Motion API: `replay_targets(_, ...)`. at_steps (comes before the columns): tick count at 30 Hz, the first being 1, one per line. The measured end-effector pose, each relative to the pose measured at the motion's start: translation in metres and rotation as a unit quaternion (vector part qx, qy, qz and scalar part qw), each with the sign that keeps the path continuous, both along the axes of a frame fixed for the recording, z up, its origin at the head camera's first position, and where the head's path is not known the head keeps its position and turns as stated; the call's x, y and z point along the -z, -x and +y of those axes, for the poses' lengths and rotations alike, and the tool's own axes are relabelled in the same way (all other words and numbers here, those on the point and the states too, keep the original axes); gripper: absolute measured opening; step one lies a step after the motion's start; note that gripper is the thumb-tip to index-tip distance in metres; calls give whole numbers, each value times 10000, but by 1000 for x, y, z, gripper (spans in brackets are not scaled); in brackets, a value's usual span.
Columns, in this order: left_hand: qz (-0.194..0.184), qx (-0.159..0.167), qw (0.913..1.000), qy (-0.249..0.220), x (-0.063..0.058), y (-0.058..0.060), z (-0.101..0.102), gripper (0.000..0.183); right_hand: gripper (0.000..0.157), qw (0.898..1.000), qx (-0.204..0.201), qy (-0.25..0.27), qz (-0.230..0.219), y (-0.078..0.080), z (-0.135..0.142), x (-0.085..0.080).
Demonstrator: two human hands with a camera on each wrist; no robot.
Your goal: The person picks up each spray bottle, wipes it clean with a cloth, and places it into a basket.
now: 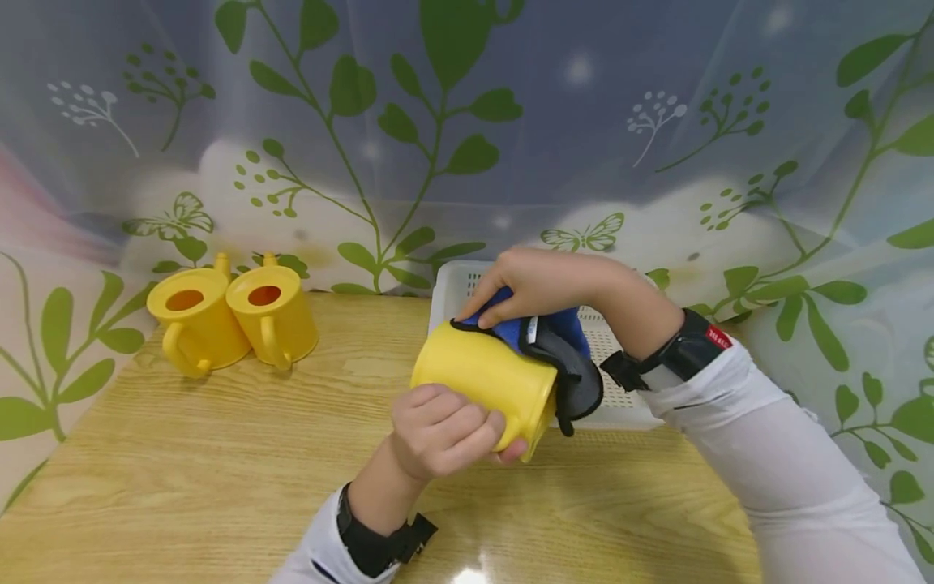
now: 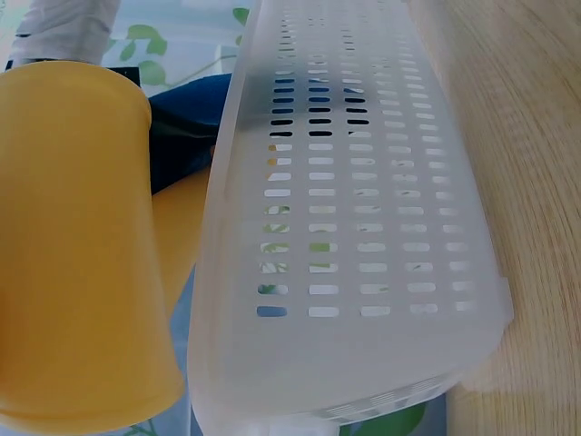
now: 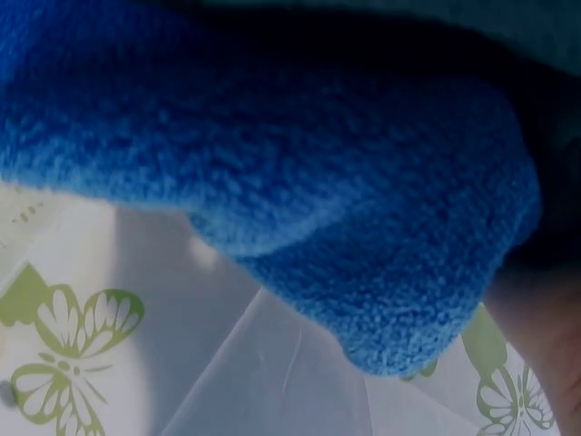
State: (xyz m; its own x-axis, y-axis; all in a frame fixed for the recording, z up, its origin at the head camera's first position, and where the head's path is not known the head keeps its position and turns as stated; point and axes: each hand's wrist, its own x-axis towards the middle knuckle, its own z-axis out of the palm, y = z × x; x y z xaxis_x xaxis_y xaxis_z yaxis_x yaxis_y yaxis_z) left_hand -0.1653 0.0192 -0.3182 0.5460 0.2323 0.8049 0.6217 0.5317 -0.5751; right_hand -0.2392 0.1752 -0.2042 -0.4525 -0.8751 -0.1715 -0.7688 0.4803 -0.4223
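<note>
A yellow watering can [image 1: 481, 369] is held tilted on its side above the table, gripped by my left hand [image 1: 441, 434] on its near side. In the left wrist view, the can's smooth wall [image 2: 82, 245] fills the left part. My right hand [image 1: 547, 280] pinches a blue cloth [image 1: 565, 324] with a dark grey back and black edging, pressing it against the can's far upper side. Fuzzy blue cloth [image 3: 300, 182] covers much of the right wrist view, where the can cannot be seen. The can's spout is hidden.
A white perforated basket [image 1: 631, 418] stands behind the can at the back of the table [image 1: 292, 462]. Two yellow watering cans [image 1: 219, 328] stand upright side by side at the back left. A leaf-patterned curtain [image 1: 584, 146] hangs behind the table.
</note>
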Motion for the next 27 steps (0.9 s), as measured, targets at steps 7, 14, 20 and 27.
replay_targets(7,-51,97,9999,1,2,-3,-1,32,27,10000,57,7,28,0,-4,6)
replay_targets(14,8,120,9999,41,-2,-1,-1,33,25,9998,-152,0,139,-7,10,-7)
replay_targets(20,34,34,10000,-42,0,5,-7,33,24,9999,-11,-110,-41,-15,28,-13)
replay_targets(27,-4,-52,9997,-254,3,9,-16,33,24,9990,210,-351,181,-27,46,-19)
